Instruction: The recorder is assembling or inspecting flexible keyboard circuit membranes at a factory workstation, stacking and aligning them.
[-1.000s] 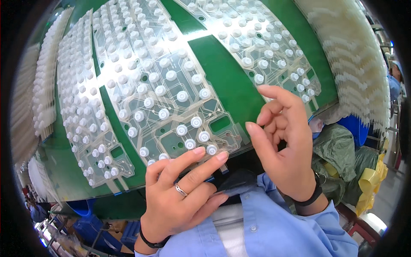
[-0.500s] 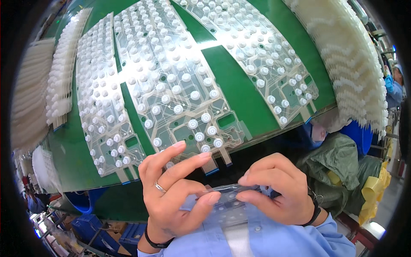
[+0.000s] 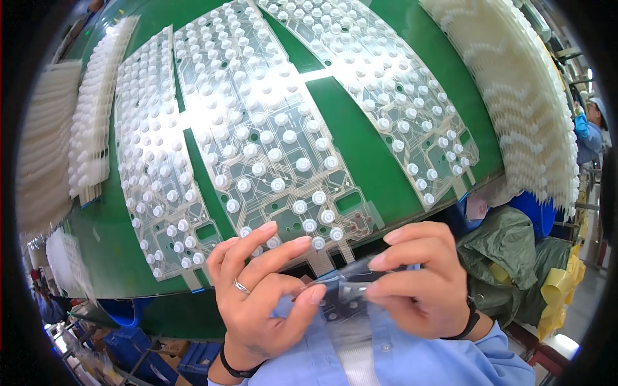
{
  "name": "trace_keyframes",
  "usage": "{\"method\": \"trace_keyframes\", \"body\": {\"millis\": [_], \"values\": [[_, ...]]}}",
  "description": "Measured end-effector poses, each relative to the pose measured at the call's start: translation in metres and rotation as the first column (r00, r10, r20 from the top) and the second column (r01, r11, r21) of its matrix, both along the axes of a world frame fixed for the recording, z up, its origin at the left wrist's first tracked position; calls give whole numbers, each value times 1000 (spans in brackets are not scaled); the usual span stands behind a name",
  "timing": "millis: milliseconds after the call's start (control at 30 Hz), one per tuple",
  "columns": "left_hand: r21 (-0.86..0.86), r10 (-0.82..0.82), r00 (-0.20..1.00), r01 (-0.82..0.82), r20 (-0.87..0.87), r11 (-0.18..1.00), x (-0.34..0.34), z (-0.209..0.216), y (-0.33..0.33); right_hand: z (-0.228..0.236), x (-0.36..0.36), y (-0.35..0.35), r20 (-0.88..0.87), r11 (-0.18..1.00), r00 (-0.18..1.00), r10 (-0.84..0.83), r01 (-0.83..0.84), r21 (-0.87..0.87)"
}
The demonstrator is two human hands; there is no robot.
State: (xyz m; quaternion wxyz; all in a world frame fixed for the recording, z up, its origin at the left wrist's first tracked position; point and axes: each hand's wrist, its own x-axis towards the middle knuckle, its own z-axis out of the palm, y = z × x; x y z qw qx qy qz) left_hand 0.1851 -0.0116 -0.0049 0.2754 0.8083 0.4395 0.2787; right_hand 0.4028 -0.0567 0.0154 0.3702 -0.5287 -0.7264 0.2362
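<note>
Between my hands is a small clear plastic film (image 3: 347, 291) with small pale dots on it. My left hand (image 3: 267, 302) wears a ring and pinches the film's left edge between thumb and finger. My right hand (image 3: 421, 280) grips the opposite edge, thumb against fingers. Just beyond them lies the middle clear membrane circuit sheet (image 3: 283, 168), with printed traces and white rubber domes. The fingers of my left hand overlap its near end, hiding part of it. Similar sheets lie at the left (image 3: 151, 183) and right (image 3: 412, 122).
All three sheets lie on a green tabletop (image 3: 351, 138). Thick stacks of domed sheets stand at the right (image 3: 515, 96) and left (image 3: 93, 128). Off the near right edge are green plastic bags (image 3: 502, 251) and a blue bin (image 3: 534, 209). A person (image 3: 589, 132) is at far right.
My right hand's fingers have spread slightly and shifted on the film, whose right end has lifted. The view has moved a little, so the sheets appear lower.
</note>
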Motion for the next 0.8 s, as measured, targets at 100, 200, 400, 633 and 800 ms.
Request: {"method": "trace_keyframes", "body": {"millis": [100, 200, 400, 633, 800], "values": [[-3, -109, 992, 109, -69, 994, -3, -1, 5, 3, 10, 15, -213, 994, 972, -100, 91, -52], [-13, -222, 969, 221, -108, 975, -7, -6, 6, -5, 15, 35, -361, 948, 908, -214, 104, -299], [10, -280, 952, 283, -127, 959, -13, -13, 5, -14, 11, 62, -168, 910, 950, -265, 189, -369], [40, -280, 948, 289, -154, 957, -13, -17, 7, -17, 10, 62, -154, 881, 942, -299, 211, -423], [42, -279, 948, 288, -154, 957, -14, -17, 7, -16, 10, 62, -226, 835, 905, -361, 206, -511]]}}
